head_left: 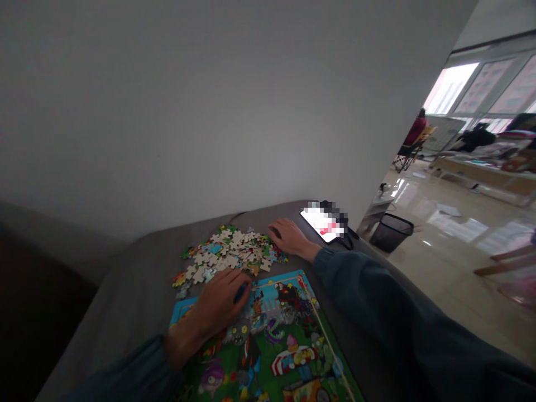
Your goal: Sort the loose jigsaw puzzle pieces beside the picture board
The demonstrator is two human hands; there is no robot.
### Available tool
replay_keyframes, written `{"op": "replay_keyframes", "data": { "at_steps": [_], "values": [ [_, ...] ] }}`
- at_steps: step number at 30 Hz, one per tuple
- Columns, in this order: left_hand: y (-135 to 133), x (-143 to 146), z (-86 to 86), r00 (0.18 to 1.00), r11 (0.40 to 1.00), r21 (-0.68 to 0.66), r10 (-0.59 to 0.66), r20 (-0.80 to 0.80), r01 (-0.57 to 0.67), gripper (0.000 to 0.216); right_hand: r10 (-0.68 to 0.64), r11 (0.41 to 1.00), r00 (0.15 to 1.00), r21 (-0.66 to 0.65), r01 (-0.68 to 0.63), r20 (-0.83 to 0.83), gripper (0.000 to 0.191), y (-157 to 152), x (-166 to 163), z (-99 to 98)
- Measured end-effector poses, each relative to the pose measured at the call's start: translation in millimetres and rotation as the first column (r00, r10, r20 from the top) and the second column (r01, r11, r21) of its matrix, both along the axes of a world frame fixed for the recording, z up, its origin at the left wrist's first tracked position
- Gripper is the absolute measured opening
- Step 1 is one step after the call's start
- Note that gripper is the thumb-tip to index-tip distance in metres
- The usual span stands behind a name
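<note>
A heap of jigsaw pieces [234, 248], many with their pale backs up, lies on a grey cloth-covered surface. Just in front of it is a colourful cartoon puzzle board [288, 329] with a blue and green picture. My left hand [221, 296] is over the board's far edge, beside the heap, its fingers curled in. A dark blue patch shows between thumb and forefinger; I cannot make out whether it is a piece. At the heap's right edge rests my right hand [290, 237], fingers loosely bent and spread, tips partly hidden, with no piece visible in them.
A lit phone or tablet [320, 222], partly blurred out, lies right of my right hand with a dark object behind it. The grey surface [125, 290] meets a plain wall [251, 111]. On the floor to the right stands a black mesh bin [392, 231]. A person sits far off.
</note>
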State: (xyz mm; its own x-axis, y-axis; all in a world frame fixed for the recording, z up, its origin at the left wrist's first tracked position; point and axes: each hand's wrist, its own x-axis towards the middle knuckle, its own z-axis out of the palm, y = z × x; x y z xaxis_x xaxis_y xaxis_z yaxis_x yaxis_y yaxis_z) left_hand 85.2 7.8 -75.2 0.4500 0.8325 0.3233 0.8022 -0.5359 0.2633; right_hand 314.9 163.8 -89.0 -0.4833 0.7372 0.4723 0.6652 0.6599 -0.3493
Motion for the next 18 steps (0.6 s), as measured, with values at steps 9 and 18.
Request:
{"op": "replay_keyframes", "data": {
  "at_steps": [9, 18],
  "values": [
    [-48, 12, 33.4, 0.99, 0.975, -0.22, -0.047, -0.133, 0.016, 0.018, 0.003, 0.998, 0.999, -0.063, 0.0, 0.038, 0.014, 4, 0, -15.0],
    [-73, 28, 0.3, 0.99, 0.99, -0.027, -0.137, -0.035, 0.136, 0.027, -0.105, 0.993, 0.986, -0.063, 0.098, -0.133, 0.017, 8, 8, -9.7]
  ]
}}
